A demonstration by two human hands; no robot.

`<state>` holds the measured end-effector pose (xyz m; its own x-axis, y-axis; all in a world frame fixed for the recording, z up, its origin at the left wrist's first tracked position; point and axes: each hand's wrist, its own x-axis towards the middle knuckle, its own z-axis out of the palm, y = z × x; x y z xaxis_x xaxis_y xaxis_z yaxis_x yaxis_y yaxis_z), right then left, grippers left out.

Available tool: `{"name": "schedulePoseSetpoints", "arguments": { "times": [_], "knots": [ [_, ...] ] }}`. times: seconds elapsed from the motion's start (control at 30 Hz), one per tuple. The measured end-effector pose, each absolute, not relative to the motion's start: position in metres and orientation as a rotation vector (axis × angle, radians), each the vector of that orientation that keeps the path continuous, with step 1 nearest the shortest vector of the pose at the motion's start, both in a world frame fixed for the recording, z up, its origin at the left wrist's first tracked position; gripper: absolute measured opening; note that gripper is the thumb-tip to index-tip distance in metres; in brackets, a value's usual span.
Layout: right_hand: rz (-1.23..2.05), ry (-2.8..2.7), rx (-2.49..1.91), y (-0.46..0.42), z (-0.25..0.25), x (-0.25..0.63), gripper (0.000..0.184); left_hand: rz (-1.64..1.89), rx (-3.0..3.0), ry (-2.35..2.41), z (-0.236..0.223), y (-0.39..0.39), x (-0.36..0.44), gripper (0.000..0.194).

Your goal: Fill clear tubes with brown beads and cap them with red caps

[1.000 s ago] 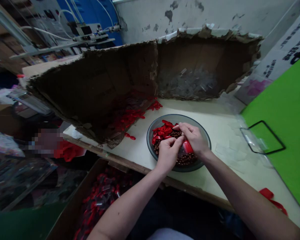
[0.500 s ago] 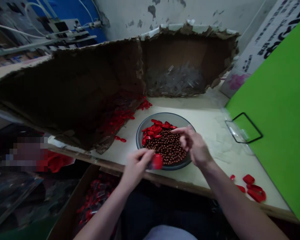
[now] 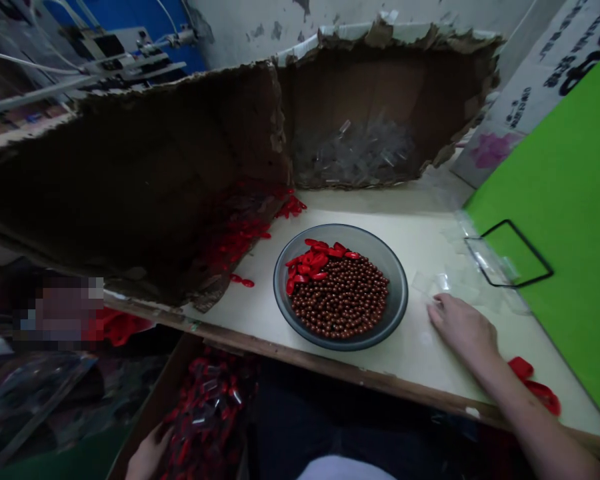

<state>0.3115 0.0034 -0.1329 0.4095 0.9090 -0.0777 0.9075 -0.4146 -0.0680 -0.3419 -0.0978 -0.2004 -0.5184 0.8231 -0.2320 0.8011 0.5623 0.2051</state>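
Note:
My right hand [image 3: 463,330] is low over the table to the right of the bowl, its fingertips closed on the edge of a clear plastic piece [image 3: 425,283]. Down at the lower left, my left hand [image 3: 150,453] reaches over a carton full of red plastic pieces with clear covers [image 3: 207,407]; its fingers look apart, with nothing visible in them. A grey bowl [image 3: 399,303] stands on the table between the hands. Shiny brown beads [image 3: 347,300] fill much of it, and several small red plastic pieces [image 3: 307,263] lie on them at the back left.
Two torn cardboard boxes lie behind the bowl: one with red pieces [image 3: 235,237], the other with clear plastic parts [image 3: 365,153]. A green panel [image 3: 570,220] with a black wire loop [image 3: 527,250] borders the right side. Larger red parts [image 3: 543,397] lie beside my right forearm.
My left hand has moved from the bowl's front, where it held a red piece, down to the carton. My right hand has left the beads and gone right to the clear plastic pieces.

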Motion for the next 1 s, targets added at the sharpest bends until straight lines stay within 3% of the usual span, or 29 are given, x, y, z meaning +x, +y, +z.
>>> {"name": "schedulePoseSetpoints", "arguments": {
  "times": [0.07, 0.2, 0.27, 0.37, 0.53, 0.63, 0.73, 0.8, 1.0],
  "knots": [
    [0.262, -1.53, -2.507, 0.004, -0.119, 0.31, 0.039, 0.242, 1.195, 2.48, -0.193, -0.079, -0.325, 0.017],
    [0.663, -1.197, -1.941, 0.007, -0.074, 0.285, 0.063, 0.786, 1.315, 2.443, -0.143, -0.022, -0.251, 0.026],
    [0.864, -1.24, -1.671, 0.013, -0.056, 0.263, 0.059, 1.244, 1.433, 2.243, -0.115, 0.006, -0.196, 0.028],
    [0.936, -1.535, -1.521, 0.029, -0.043, 0.237, 0.036, 1.514, 1.672, 1.809, -0.083, 0.036, -0.111, 0.028],
    [0.41, -2.258, -1.504, 0.072, -0.048, 0.231, 0.019, 1.438, 1.857, 1.325, -0.066, 0.059, -0.02, 0.028],
    [0.015, -2.626, -1.483, 0.097, -0.053, 0.229, 0.017, 1.357, 1.846, 1.324, -0.072, 0.061, -0.005, 0.031],
    [-0.156, -2.822, -1.448, 0.109, -0.059, 0.214, 0.017, 1.314, 1.845, 1.404, -0.079, 0.061, -0.004, 0.033],
    [-0.066, -2.885, -1.375, 0.109, -0.066, 0.199, 0.018, 1.288, 1.853, 1.444, -0.08, 0.061, -0.004, 0.035],
    [0.615, -2.795, -1.246, 0.103, -0.079, 0.179, 0.02, 1.187, 1.879, 1.526, -0.079, 0.061, -0.003, 0.039]
  ]
}}
